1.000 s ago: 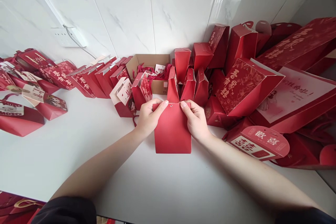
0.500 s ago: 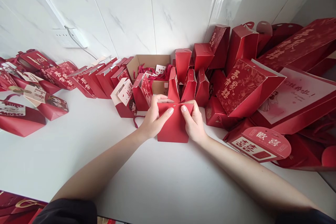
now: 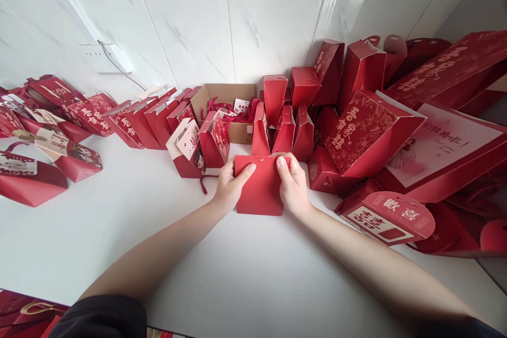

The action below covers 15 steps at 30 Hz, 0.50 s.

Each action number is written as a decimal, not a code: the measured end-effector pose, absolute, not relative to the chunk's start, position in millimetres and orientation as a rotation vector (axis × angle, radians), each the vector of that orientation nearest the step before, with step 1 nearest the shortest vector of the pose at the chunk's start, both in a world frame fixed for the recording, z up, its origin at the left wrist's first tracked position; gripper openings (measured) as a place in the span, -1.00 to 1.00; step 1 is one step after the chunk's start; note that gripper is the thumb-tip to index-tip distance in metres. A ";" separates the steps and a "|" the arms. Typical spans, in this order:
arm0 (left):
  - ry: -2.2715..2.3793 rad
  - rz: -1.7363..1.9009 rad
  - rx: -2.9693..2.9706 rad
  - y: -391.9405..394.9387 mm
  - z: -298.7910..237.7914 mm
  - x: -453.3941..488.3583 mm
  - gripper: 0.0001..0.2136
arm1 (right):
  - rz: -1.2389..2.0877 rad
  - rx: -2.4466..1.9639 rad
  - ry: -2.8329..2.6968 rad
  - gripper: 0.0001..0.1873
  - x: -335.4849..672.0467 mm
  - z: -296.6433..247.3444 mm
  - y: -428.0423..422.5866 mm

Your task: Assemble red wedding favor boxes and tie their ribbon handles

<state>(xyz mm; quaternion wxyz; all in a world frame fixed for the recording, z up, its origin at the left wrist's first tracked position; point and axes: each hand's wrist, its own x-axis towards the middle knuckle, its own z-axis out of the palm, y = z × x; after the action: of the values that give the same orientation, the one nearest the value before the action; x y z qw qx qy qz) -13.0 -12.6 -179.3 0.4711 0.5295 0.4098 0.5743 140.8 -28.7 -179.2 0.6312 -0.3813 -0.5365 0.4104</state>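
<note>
A plain red paper gift bag (image 3: 260, 190) stands upright on the white table between my hands, its broad side facing me and a small hole near its top edge. My left hand (image 3: 230, 182) grips the upper left side, thumb on the front face and fingers hidden behind. On the upper right, my right hand (image 3: 292, 182) clasps the opposite side the same way. Just behind are narrow red bags (image 3: 284, 129) and a red bag with a white tag (image 3: 186, 148), whose dark red ribbon (image 3: 203, 185) trails onto the table.
An open cardboard box (image 3: 241, 132) holding tags and dark red ribbons sits against the tiled wall (image 3: 186, 16). Large red gift bags (image 3: 366, 132) crowd the right side. Finished-looking tagged bags (image 3: 31, 179) line the left of the white table (image 3: 119, 211).
My left hand's fingers have slid down and closed around the bag's left side. The right thumb has shifted slightly up near the top edge. The bag stays in nearly the same place.
</note>
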 end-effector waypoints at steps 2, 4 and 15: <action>1.035 1.405 1.303 -12.3 -181.6 -13.0 -0.71 | 0.901 -0.890 -1.275 -0.71 142.0 -179.7 -26.7; 1.085 1.449 1.311 -10.4 -180.5 -13.9 -0.72 | 0.785 -0.886 -1.299 -0.72 145.1 -173.5 -20.6; 1.158 1.599 1.561 -19.5 -178.3 -17.6 -0.78 | 0.170 -0.874 -1.812 -0.76 108.8 -25.9 80.5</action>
<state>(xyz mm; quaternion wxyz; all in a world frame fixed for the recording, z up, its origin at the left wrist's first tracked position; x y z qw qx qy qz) -17.6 -19.5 -178.3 0.3073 0.5902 0.4377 0.6046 108.8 80.5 -25.9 0.5325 -0.3663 -0.7597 0.0715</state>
